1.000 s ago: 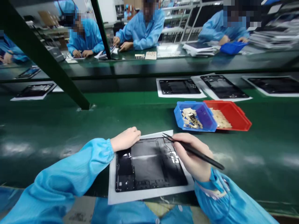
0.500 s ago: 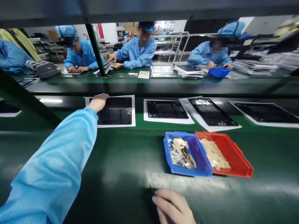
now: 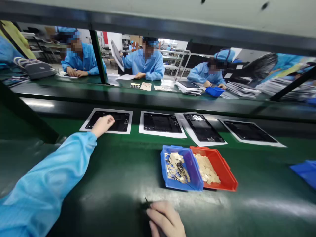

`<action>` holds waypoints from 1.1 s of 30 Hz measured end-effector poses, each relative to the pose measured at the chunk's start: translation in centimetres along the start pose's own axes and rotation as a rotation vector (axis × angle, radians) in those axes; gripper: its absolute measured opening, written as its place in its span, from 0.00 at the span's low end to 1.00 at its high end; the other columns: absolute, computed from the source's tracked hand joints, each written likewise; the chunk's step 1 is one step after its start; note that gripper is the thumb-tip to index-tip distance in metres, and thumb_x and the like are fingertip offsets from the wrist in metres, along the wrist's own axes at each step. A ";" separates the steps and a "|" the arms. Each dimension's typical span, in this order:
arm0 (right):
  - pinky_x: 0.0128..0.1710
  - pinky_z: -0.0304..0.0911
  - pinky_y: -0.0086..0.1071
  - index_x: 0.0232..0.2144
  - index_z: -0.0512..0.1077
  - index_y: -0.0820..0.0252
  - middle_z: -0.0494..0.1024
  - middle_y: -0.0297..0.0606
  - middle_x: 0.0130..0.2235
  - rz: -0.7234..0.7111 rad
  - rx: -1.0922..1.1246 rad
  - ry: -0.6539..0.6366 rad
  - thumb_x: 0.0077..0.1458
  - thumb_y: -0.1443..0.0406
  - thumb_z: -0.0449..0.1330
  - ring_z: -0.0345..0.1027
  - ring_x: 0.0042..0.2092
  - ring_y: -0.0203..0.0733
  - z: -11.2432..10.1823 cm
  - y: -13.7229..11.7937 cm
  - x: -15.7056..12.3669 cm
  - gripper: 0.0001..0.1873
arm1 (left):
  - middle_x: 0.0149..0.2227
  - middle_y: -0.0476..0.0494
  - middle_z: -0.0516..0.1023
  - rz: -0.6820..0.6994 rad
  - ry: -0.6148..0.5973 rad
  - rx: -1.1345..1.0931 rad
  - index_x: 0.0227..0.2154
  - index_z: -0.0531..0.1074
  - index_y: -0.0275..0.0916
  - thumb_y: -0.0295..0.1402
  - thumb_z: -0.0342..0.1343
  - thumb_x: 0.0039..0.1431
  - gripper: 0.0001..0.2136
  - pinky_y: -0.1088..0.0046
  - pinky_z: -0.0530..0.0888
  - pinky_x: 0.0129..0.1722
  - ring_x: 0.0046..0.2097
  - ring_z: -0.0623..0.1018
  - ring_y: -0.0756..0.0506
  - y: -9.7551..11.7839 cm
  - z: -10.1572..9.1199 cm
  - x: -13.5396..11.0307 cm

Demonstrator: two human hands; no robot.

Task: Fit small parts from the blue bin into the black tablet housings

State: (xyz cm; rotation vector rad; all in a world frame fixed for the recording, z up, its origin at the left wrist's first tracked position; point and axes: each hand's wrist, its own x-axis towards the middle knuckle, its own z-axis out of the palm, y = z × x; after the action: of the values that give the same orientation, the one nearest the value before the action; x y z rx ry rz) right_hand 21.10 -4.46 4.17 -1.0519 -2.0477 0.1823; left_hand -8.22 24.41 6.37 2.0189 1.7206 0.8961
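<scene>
My left hand [image 3: 103,125], its fingers curled together with nothing visible in them, is over the front part of a black tablet-like panel [image 3: 120,120]. A white sheet [image 3: 128,127] lies under that panel. Low in the view, my right hand [image 3: 168,219] is closed around dark, thin-tipped tweezers [image 3: 147,200], with most of the tool hidden by the fingers and shadow. Beyond my right hand stands a blue bin [image 3: 196,171] with pale flat pieces and some dark strips. Against it sits a red bin [image 3: 225,171] holding more pale pieces [image 3: 207,168].
More black panels [image 3: 161,123] lie on white sheets along the green bench [image 3: 113,184]. A shelf beam [image 3: 158,29] crosses overhead, and a post [image 3: 27,113] slants at left. Co-workers in blue [image 3: 145,62] sit opposite. A blue object [image 3: 306,172] shows at the right edge.
My left hand has come off the left edge of the panel and moved nearer, fingers curling. The view has shifted, while my right hand keeps its hold. One co-worker opposite has lifted a panel.
</scene>
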 end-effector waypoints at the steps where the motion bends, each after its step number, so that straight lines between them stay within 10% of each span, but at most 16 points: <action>1: 0.34 0.71 0.32 0.41 0.71 0.56 0.76 0.42 0.35 -0.009 -0.019 0.021 0.53 0.70 0.53 0.73 0.36 0.43 -0.1 0.0 -0.1 0.13 | 0.25 0.48 0.74 -0.019 -0.035 -0.068 0.28 0.69 0.36 0.37 0.54 0.54 0.08 0.75 0.68 0.34 0.30 0.73 0.48 0.5 0.4 -2.6; 6: 0.43 0.67 0.46 0.27 0.69 0.56 0.71 0.44 0.41 -0.081 -0.251 0.302 0.52 0.69 0.52 0.68 0.44 0.49 -1.5 0.6 -0.6 0.07 | 0.13 0.55 0.56 -0.138 -0.194 -0.355 0.16 0.57 0.40 0.47 0.39 0.60 0.21 0.77 0.58 0.18 0.16 0.59 0.52 3.5 2.8 -17.4; 10: 0.39 0.68 0.40 0.26 0.65 0.58 0.73 0.43 0.34 0.324 -0.324 0.236 0.59 0.67 0.45 0.70 0.38 0.44 -3.9 2.7 1.2 0.13 | 0.14 0.56 0.49 -0.201 -0.412 -0.628 0.14 0.49 0.41 0.48 0.41 0.58 0.22 0.76 0.53 0.19 0.18 0.53 0.53 6.2 4.1 -24.6; 22: 0.43 0.67 0.43 0.48 0.67 0.62 0.71 0.42 0.48 0.959 -0.670 -0.206 0.59 0.61 0.56 0.69 0.45 0.43 -2.7 6.4 9.2 0.16 | 0.17 0.53 0.58 0.018 -0.306 -0.562 0.15 0.56 0.39 0.40 0.43 0.58 0.18 0.75 0.57 0.26 0.23 0.61 0.51 7.1 3.6 -25.1; 33: 0.44 0.61 0.42 0.36 0.71 0.66 0.75 0.47 0.36 0.750 -0.508 0.026 0.58 0.63 0.51 0.69 0.42 0.50 -4.2 4.1 9.2 0.12 | 0.20 0.52 0.65 0.077 -0.310 -0.605 0.20 0.64 0.37 0.35 0.44 0.58 0.13 0.75 0.61 0.28 0.25 0.66 0.51 7.4 3.3 -25.6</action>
State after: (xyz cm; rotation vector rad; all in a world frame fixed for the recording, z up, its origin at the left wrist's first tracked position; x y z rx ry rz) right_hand 23.60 3.98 10.55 -2.0972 -1.6132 0.0193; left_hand -2.20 -1.43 2.38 1.7051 1.0483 0.9270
